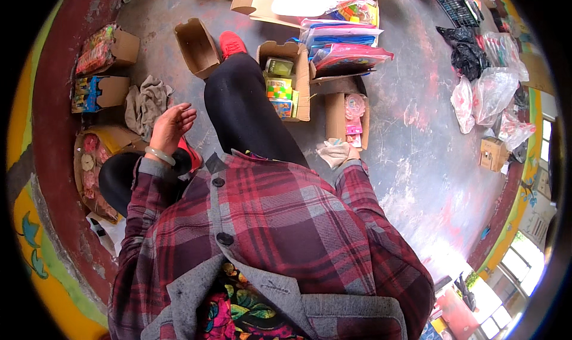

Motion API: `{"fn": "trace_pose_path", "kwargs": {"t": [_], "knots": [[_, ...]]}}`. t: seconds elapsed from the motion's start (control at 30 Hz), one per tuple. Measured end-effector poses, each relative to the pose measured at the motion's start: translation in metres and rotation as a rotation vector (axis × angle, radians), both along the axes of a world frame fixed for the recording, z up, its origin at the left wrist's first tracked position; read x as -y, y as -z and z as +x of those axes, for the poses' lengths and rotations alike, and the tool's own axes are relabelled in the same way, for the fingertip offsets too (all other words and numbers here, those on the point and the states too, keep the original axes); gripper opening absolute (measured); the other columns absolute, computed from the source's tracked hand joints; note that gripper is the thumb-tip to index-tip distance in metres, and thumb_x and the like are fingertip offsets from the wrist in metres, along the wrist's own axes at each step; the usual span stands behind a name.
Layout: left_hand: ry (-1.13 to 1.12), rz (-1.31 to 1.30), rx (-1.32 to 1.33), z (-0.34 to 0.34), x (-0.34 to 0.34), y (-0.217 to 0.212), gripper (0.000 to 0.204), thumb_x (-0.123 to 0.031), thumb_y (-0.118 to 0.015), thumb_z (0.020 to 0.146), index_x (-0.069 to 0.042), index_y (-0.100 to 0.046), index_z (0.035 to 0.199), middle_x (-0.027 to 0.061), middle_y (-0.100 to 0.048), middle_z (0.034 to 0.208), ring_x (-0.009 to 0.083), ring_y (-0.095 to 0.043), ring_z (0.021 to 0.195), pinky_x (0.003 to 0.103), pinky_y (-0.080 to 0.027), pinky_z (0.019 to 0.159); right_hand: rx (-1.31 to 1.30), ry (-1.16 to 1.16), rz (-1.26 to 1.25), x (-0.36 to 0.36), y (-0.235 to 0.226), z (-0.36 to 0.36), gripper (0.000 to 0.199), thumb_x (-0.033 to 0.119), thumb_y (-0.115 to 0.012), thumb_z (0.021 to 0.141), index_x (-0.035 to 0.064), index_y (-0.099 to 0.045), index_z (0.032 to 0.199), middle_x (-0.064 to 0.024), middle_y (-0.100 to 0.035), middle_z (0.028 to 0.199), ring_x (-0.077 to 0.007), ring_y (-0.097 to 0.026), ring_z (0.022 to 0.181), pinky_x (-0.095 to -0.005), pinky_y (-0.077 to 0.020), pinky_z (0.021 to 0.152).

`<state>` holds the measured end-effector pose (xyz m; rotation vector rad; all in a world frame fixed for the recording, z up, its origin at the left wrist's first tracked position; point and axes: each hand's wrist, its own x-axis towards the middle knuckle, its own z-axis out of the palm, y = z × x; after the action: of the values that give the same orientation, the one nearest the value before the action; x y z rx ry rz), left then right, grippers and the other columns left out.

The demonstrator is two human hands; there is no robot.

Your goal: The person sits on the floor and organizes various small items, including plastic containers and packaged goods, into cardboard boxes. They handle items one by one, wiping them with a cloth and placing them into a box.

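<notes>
Right hand (354, 153) clamped on pale cloth (333, 153), at near edge of narrow box (335, 115) holding pink items (354, 107); fingertips partly hidden. Left hand (174, 124): fingers loosely apart, near crumpled grey rag (143, 107) toward left edge of floor (411, 137). Packet-filled box (304, 95) stands farther out, between both hands.

From my remote seat I take this for a storeroom or a shop's stock area; I can't tell which. I see open cardboard boxes (304, 92) with small packaged goods (279, 88) on a scuffed, bare floor (411, 173), plastic bags (494, 95) heaped aside, and a brightly painted wall (50, 289).
</notes>
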<state>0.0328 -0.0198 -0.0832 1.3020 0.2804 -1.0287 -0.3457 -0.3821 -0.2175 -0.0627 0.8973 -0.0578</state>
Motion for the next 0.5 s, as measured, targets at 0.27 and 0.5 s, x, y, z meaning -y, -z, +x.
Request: {"fn": "trace_pose_path", "kwargs": {"t": [0.27,0.5], "knots": [[0.029,0.091,0.028,0.039,0.016,0.037,0.036,-0.029,-0.051,0.090,-0.003,-0.051,0.114,0.0076,-0.061,0.101,0.0166,-0.059,0.091,0.027,-0.046,0.079,-0.028,-1.402,-1.667,0.001,-0.042,0.030,0.034,0.023,-0.048,0.085,0.0022,-0.055,0.112,-0.0219,-0.056,0.109,-0.0326,-0.058,0.094,-0.0383,-0.0502,0.074],[0.025,0.448,0.270,0.110,0.035,0.086,0.034,-0.031,-0.056,0.087,-0.007,-0.055,0.111,0.0080,-0.059,0.097,0.0183,-0.058,0.082,0.029,-0.047,0.071,-0.281,-1.567,-1.442,-0.009,-0.087,0.017,0.042,0.028,-0.050,0.085,0.0005,-0.053,0.117,-0.0211,-0.058,0.109,-0.0342,-0.059,0.097,-0.0434,-0.0511,0.071]]}}
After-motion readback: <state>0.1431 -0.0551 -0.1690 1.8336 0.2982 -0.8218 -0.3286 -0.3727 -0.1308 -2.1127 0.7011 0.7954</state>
